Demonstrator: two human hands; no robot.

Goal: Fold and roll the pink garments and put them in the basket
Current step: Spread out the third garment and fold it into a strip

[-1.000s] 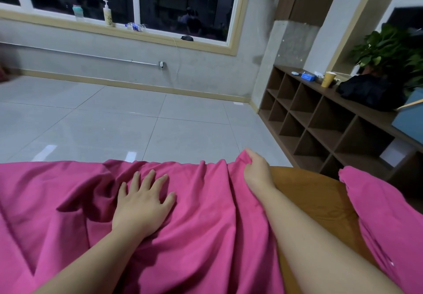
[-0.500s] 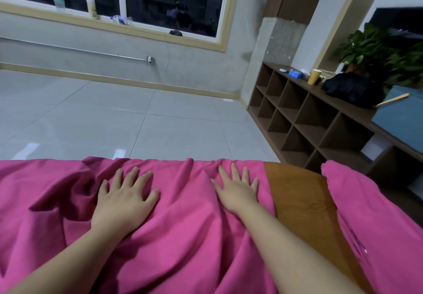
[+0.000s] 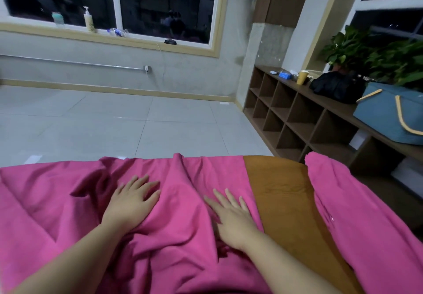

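The pink garment [image 3: 183,236] is spread, wrinkled and unfolded, over the wooden table [image 3: 281,202], pressed flat under the left hand [image 3: 131,202] and right hand [image 3: 231,218], fingers straight. A second pink garment [image 3: 366,225] lies apart at the right. Folding, rolling and the blue basket [image 3: 389,112] on the shelf are judged still ahead.

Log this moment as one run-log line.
phase: flattening | left hand: flat on pink garment | right hand: flat on it | second pink garment: right, apart | blue basket: on shelf
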